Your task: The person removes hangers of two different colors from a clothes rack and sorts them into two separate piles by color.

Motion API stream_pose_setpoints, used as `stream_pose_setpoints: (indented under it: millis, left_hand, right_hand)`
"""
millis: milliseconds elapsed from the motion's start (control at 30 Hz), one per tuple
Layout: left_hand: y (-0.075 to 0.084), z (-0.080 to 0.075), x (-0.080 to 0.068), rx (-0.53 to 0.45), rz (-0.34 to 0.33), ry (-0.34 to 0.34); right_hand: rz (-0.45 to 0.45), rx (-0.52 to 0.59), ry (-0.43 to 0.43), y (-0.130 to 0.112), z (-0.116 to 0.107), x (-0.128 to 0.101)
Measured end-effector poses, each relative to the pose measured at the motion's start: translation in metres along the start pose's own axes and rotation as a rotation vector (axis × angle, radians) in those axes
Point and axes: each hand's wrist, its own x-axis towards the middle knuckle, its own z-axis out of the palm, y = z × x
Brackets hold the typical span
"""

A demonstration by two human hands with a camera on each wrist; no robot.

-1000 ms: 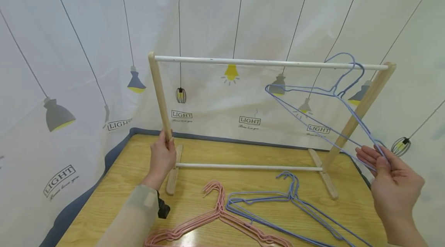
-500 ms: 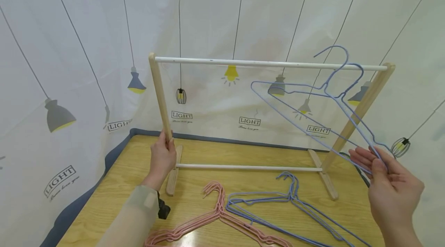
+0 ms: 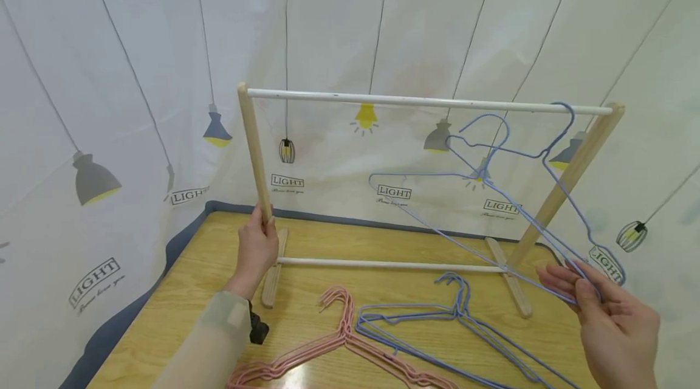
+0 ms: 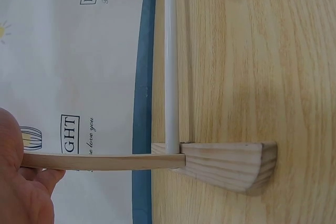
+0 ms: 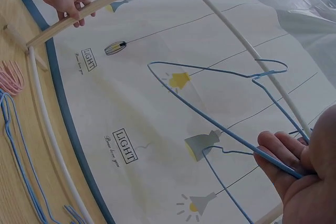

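White curtain cloth (image 3: 137, 73), printed with hanging lamps and the word LIGHT, closed off the far and left edges of the pale wood-grain counter (image 3: 180, 292). On it stood a small clothes rack (image 3: 426, 99): 2 slanted wooden posts on flat wooden feet, joined by a white top rail and a thinner white lower rail. The left hand (image 3: 256, 252) gripped the left post low down, fingers curled round it, steadying the frame near the far left corner. The right hand (image 3: 607, 310) pinched the lower corner of a thin blue wire hanger (image 3: 437, 176) between thumb and fingers, out by the right edge. Compared with 1 second earlier, that hanger's hook had dropped from above the top rail to below it and swung leftward, so it hung in the hand well short of the rail, not hooked on. A 2nd blue hanger (image 3: 558, 134) sat with its hook over the rail at the right end, and I judged the held one had yet to be hung beside it. Flat on the near part of the counter lay a bundle of blue hangers (image 3: 454, 316) and, to their left, a bundle of pink hangers (image 3: 339, 340), all slim coated wire with notched shoulders.
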Motion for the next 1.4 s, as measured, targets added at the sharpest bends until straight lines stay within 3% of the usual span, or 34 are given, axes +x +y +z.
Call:
stream_pose_setpoints:
  millis: [600, 700, 933, 1067, 1167, 1267, 1333, 1400]
  left_hand:
    - [0.000, 0.003, 0.002, 0.002, 0.003, -0.015]
    - [0.001, 0.004, 0.003, 0.004, 0.004, -0.017]
    - [0.002, 0.003, 0.004, 0.002, 0.010, -0.016]
    - [0.001, 0.003, 0.004, -0.002, 0.007, -0.018]
    - [0.002, 0.002, 0.003, -0.002, 0.010, -0.014]
    - [0.002, 0.002, 0.003, 0.003, 0.017, -0.013]
    - [0.002, 0.002, 0.003, 0.005, 0.018, -0.013]
    - [0.002, 0.002, 0.003, 0.005, 0.019, -0.010]
  right_hand:
    - [0.073, 0.259, -0.247, 0.033, -0.045, -0.011]
    - [0.144, 0.279, -0.240, 0.041, -0.056, -0.015]
    - [0.315, 0.189, -0.226, 0.067, -0.088, -0.020]
    - [0.332, 0.348, -0.401, 0.094, -0.112, -0.019]
    - [0.409, 0.613, -0.666, 0.112, -0.131, -0.014]
    - [0.582, 0.830, -0.937, 0.126, -0.144, -0.008]
    - [0.679, 0.883, -1.045, 0.134, -0.149, -0.007]
    - [0.736, 0.873, -1.084, 0.139, -0.152, -0.008]
